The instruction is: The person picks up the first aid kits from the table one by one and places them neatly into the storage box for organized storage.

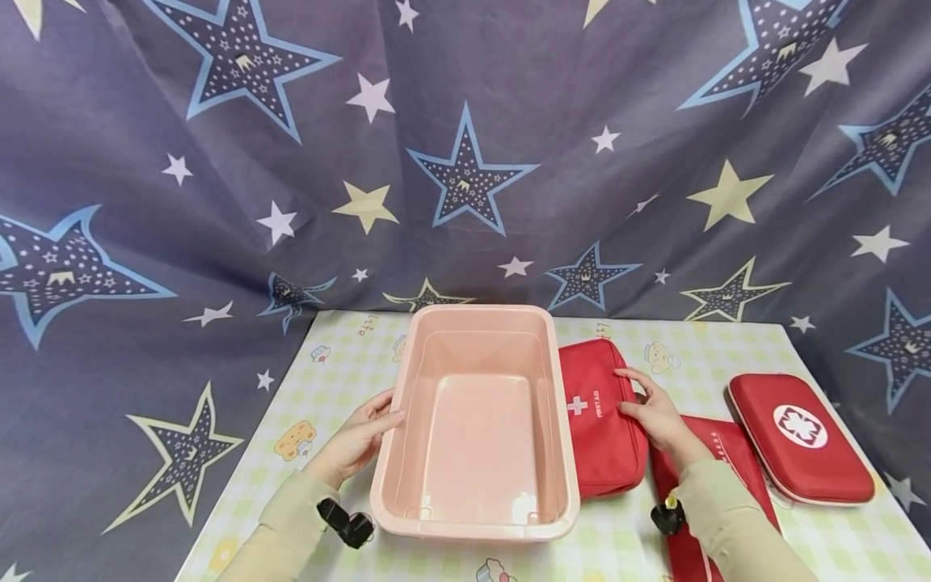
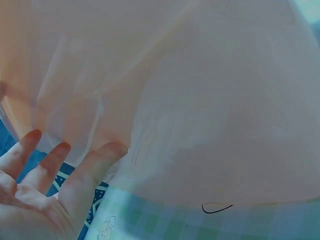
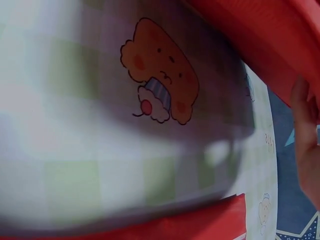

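A pink plastic bin (image 1: 483,436) stands on the table, its inside bare. My left hand (image 1: 358,436) is at its left rim; in the left wrist view the fingers (image 2: 47,165) are fairly straight and spread, tips against the outer wall. My right hand (image 1: 655,408) grips the right edge of a red first aid bag (image 1: 604,453) with a white cross, right beside the bin. The bin's rim hides the bag's left part. In the right wrist view the bag (image 3: 270,45) is raised over the tablecloth, casting a shadow, with fingers (image 3: 302,115) at its edge.
A flat red pouch (image 1: 680,533) lies under my right forearm. To its right is a red hard case (image 1: 807,444) with a white round emblem. A checked cloth (image 1: 349,364) covers the table, and a star-patterned curtain (image 1: 465,73) hangs behind it.
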Motion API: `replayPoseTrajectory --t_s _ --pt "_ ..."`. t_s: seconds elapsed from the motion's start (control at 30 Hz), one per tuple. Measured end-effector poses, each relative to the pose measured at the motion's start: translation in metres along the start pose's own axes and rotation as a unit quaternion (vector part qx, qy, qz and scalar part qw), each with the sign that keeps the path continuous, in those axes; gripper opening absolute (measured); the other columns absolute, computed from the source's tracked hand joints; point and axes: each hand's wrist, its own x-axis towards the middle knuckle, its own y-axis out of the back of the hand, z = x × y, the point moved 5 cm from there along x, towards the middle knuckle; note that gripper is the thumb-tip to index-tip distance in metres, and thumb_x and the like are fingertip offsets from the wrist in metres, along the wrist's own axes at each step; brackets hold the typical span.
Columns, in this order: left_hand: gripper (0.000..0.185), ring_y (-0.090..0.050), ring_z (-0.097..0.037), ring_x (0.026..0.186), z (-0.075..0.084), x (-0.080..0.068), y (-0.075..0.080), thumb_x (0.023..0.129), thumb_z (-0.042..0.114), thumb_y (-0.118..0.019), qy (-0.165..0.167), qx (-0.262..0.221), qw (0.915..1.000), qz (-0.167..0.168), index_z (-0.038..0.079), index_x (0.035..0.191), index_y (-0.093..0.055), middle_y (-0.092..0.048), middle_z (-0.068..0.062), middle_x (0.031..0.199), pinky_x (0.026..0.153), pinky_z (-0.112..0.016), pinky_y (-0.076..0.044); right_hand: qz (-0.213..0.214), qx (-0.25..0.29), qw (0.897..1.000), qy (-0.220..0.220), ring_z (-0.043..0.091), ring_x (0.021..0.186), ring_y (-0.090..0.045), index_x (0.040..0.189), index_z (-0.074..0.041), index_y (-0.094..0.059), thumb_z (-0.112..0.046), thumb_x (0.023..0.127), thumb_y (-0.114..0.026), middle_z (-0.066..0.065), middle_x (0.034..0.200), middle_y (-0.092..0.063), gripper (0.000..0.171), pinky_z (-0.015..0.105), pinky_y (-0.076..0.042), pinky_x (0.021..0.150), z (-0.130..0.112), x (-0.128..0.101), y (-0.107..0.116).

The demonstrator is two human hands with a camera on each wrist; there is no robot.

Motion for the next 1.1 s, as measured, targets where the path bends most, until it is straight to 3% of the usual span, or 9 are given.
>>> replayPoseTrajectory --t_s 0.3,0.63,1.1 --pt "0.065 -0.056 -0.01 0.108 0.0 0.0 -0.001 0.095 0.007 -0.051 -0.005 -0.003 1.0 0.0 -0.008 0.146 -0.015 -0.049 -0.007 0.128 0.089 -0.024 -0.051 0.024 0.004 0.999 0.03 0.002 0.09 -0.053 0.126 0.005 -0.052 0.006 0.086 -0.054 0.019 0.153 -0.014 0.041 0.016 -0.052 0.074 -0.008 -0.001 0.008" --pt "0.063 -0.056 -0.01 0.109 -0.003 -0.002 0.0 0.096 0.007 -0.05 -0.003 -0.003 1.0 0.006 -0.008 0.147 -0.015 -0.048 -0.009 0.131 0.09 -0.024 -0.051 0.017 0.056 0.997 0.045 0.002 0.082 -0.057 0.11 -0.022 -0.065 0.008 0.085 -0.054 0.018 0.151 -0.013 0.04 0.019 -0.054 0.067 -0.022 -0.009 0.011" --pt "0.063 -0.056 -0.01 0.108 0.002 -0.001 -0.002 0.095 0.007 -0.049 -0.004 -0.001 1.0 0.008 -0.008 0.146 -0.016 -0.049 -0.01 0.13 0.089 -0.024 -0.051 0.025 0.06 0.994 0.086 -0.002 0.094 -0.053 0.102 -0.026 -0.067 0.007 0.086 -0.056 0.02 0.153 -0.008 0.039 0.017 -0.053 0.071 -0.054 -0.014 0.015"
